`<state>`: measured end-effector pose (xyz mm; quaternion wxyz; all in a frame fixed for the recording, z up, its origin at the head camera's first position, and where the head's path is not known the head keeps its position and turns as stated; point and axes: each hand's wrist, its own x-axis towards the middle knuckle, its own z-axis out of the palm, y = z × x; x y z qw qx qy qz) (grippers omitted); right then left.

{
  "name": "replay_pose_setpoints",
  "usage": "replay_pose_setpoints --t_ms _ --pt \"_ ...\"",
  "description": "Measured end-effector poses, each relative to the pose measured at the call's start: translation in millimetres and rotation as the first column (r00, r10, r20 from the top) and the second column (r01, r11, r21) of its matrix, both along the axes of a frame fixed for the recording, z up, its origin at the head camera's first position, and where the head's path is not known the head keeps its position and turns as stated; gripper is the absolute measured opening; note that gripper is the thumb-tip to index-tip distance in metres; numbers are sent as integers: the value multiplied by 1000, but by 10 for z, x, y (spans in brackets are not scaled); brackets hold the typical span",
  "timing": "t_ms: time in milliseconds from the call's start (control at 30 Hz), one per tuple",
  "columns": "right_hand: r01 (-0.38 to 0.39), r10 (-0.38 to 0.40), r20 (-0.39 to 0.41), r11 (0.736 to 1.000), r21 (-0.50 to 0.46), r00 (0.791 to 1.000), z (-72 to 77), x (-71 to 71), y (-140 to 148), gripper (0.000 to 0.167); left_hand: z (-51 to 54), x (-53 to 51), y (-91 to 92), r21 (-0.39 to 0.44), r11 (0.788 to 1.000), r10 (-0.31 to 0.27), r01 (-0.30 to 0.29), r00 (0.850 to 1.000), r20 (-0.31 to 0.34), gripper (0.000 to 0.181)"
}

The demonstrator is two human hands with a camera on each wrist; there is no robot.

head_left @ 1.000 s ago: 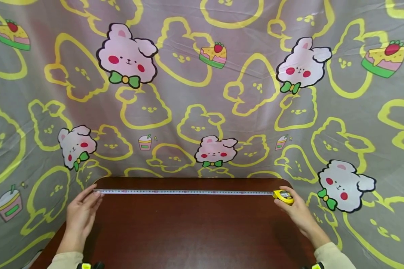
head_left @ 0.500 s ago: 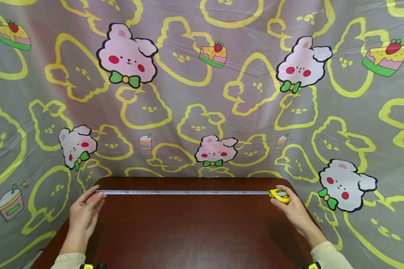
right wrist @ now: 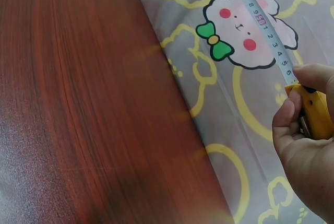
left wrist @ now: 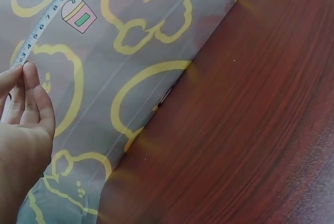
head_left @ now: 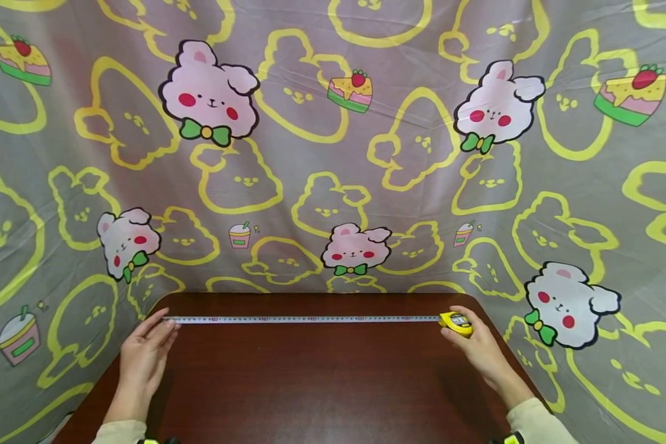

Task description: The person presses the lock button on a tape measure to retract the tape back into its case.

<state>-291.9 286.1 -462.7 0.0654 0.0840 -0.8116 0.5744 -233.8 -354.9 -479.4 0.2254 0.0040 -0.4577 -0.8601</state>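
Observation:
A tape measure's white blade runs straight between my two hands, above the far part of the table. In the head view my left hand pinches the blade's free end between thumb and fingers; the end itself is mostly hidden by the fingertips. My right hand grips the yellow tape measure case at the other end. Seen from the right wrist, the case sits between thumb and fingers, with the blade coming out near the printed 56. The left wrist view shows low numbers beside the pinching fingertips.
The dark reddish-brown wooden table has rounded far corners. A grey curtain printed with yellow outlines and white bunny faces surrounds it at the back and on both sides.
Both hands have come closer together, the left moving right and the right moving left. The stretch of blade between them is shorter, still held straight.

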Motion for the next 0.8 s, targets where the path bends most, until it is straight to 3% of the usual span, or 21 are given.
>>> replay_pose_setpoints --t_ms 800 --pt "-11 10 -12 1000 -20 1000 -28 -6 -160 60 -81 18 139 -3 1000 -20 20 999 -34 33"
